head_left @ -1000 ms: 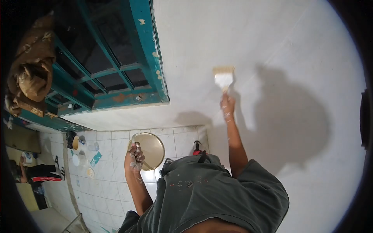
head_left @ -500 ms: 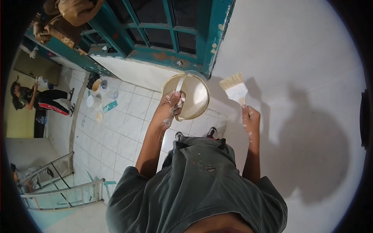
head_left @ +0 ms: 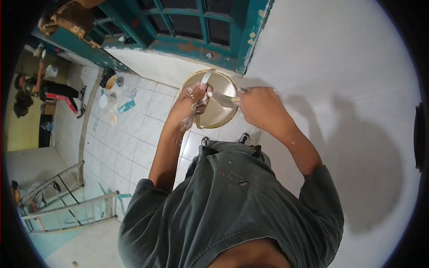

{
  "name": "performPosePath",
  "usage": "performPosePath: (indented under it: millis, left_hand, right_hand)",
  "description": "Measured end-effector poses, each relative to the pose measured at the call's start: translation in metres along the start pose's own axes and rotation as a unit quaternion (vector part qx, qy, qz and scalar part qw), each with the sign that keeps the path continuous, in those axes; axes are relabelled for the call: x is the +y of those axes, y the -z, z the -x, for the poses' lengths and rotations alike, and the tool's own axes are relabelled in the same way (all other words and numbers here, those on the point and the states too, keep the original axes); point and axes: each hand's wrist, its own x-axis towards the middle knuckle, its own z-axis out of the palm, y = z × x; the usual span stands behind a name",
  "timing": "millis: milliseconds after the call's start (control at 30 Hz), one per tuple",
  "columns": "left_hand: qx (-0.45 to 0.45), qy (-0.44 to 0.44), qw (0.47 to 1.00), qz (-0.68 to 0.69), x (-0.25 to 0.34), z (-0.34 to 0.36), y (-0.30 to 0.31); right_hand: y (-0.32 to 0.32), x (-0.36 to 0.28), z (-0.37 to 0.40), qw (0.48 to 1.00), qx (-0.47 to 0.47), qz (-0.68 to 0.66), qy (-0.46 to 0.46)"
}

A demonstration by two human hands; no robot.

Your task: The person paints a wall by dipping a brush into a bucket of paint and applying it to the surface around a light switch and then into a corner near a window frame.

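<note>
My left hand point(head_left: 193, 99), spotted with white paint, is closed round the strap-like handle point(head_left: 207, 76) of a paint bucket point(head_left: 219, 118). Pale paint coats the inside of the bucket, which hangs in front of my legs. In my right hand point(head_left: 263, 109) is a wide paintbrush point(head_left: 225, 100), gripped by its handle. The brush head points left over the bucket's mouth, close to the fingers of my left hand. Part of the brush handle is hidden by my right fingers.
A pale wall point(head_left: 321, 58) rises on my right, beside a teal window frame point(head_left: 192, 47). On the tiled floor point(head_left: 138, 129) stand several paint containers point(head_left: 103, 101). A metal ladder point(head_left: 71, 217) is at lower left; another person point(head_left: 49, 87) stands far left.
My right hand has brought the paintbrush left from near the wall to over the bucket. The bucket has shifted slightly up and left. The other person has raised an arm.
</note>
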Motion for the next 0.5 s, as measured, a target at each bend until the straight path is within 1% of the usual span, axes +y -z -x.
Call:
performPosePath:
  millis: [67, 100, 167, 200, 267, 300, 367, 400, 500]
  left_hand:
    - [0.019, 0.008, 1.000, 0.003, -0.001, 0.000, -0.001]
    - [0.026, 0.007, 1.000, 0.005, -0.002, 0.000, 0.000]
    - [0.014, 0.004, 1.000, 0.013, -0.002, 0.002, 0.003]
    - [0.020, 0.002, 1.000, 0.016, -0.003, 0.004, 0.003]
    - [0.018, 0.002, 1.000, 0.021, -0.002, 0.005, 0.002]
    - [0.024, 0.000, 0.999, 0.025, -0.003, 0.007, 0.002]
    - [0.024, 0.006, 0.999, 0.026, -0.004, 0.007, 0.002]
    - [0.028, 0.003, 0.999, 0.027, -0.005, 0.007, 0.001]
    - [0.034, 0.004, 0.999, 0.035, -0.006, 0.008, 0.001]
  right_hand:
    - [-0.013, -0.005, -0.019, 0.994, -0.034, 0.046, 0.089]
    - [-0.019, -0.008, -0.028, 0.994, -0.037, 0.045, 0.095]
    - [-0.034, -0.011, -0.041, 0.979, -0.073, 0.056, 0.181]
    - [-0.049, -0.010, -0.046, 0.978, -0.076, 0.057, 0.187]
    - [-0.078, -0.009, -0.055, 0.960, 0.014, 0.092, 0.263]
    - [-0.086, -0.011, -0.058, 0.958, 0.012, 0.091, 0.270]
    - [-0.099, -0.014, -0.065, 0.965, -0.017, 0.133, 0.227]
    - [-0.104, -0.014, -0.068, 0.963, -0.017, 0.133, 0.232]
    - [-0.120, -0.012, -0.077, 0.970, -0.030, 0.117, 0.209]
